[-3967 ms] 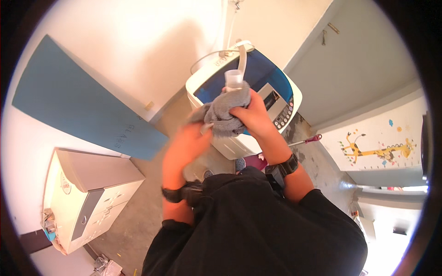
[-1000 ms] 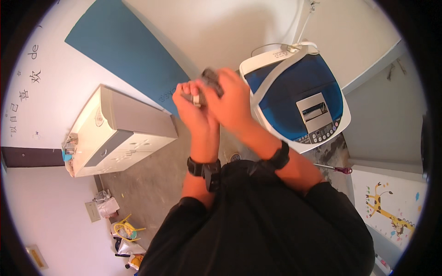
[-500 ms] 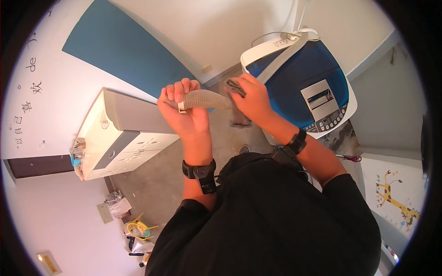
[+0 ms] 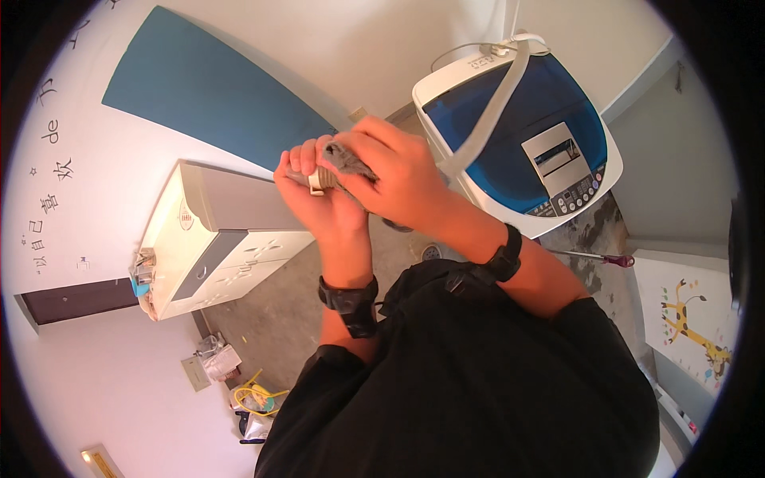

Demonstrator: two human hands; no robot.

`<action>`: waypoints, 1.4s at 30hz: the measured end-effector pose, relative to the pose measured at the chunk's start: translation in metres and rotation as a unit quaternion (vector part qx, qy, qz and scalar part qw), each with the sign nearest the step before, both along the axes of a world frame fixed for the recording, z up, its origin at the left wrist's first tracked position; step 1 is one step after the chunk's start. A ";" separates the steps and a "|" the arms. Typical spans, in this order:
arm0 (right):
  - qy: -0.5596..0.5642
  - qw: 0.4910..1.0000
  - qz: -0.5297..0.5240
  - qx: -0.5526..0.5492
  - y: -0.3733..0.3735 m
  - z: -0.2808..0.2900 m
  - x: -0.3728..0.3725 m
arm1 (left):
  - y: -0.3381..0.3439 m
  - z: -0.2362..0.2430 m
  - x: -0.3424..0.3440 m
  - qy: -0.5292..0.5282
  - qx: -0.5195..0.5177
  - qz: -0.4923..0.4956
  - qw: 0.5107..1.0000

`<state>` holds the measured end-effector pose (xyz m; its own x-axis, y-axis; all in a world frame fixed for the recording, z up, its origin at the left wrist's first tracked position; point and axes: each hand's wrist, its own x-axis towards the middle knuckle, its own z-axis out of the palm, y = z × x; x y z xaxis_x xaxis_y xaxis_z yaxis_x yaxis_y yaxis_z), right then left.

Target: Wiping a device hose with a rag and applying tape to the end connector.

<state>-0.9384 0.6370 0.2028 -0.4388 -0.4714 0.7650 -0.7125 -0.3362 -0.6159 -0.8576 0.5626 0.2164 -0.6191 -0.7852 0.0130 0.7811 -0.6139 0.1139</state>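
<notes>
The end of a ribbed grey hose [image 4: 326, 179] with a pale clip is in my left hand [image 4: 343, 215], whose fingers curl round it. My right hand [image 4: 406, 175] is closed on a dark grey cloth [image 4: 348, 162], pressed round the hose close beside the left hand. Most of the ribbed part is hidden by the right hand. From the back of a top-loading washing machine [image 4: 441, 119] with a blue lid, a grey drain hose [image 4: 496, 111] crosses the lid toward my right wrist. It looks like the same hose, though the join is covered.
A white and grey cabinet [image 4: 239, 267] stands at the left, small items on its end. Below it are a yellow-framed object [image 4: 256, 394] and bags by the wall. A floor drain [image 4: 431, 252] lies near my body. To the right, a red-handled rod [image 4: 617, 260] sticks out beside a giraffe-print panel [image 4: 685, 311].
My right hand has moved left along the hose with the cloth, up against my left hand. The ribbed stretch seen between the hands is now covered. The left hand has barely moved.
</notes>
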 end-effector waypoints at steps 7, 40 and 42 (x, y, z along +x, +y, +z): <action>0.026 0.998 -0.034 0.045 0.015 -0.060 0.006 | -0.007 -0.051 0.015 -0.009 0.045 0.012 0.999; -0.138 0.899 0.282 0.305 0.033 -0.034 -0.055 | 0.019 -0.029 0.002 -0.071 -0.127 0.086 0.986; -0.148 0.923 0.270 0.230 0.032 -0.034 -0.054 | 0.035 -0.039 -0.005 -0.269 -0.229 0.070 0.933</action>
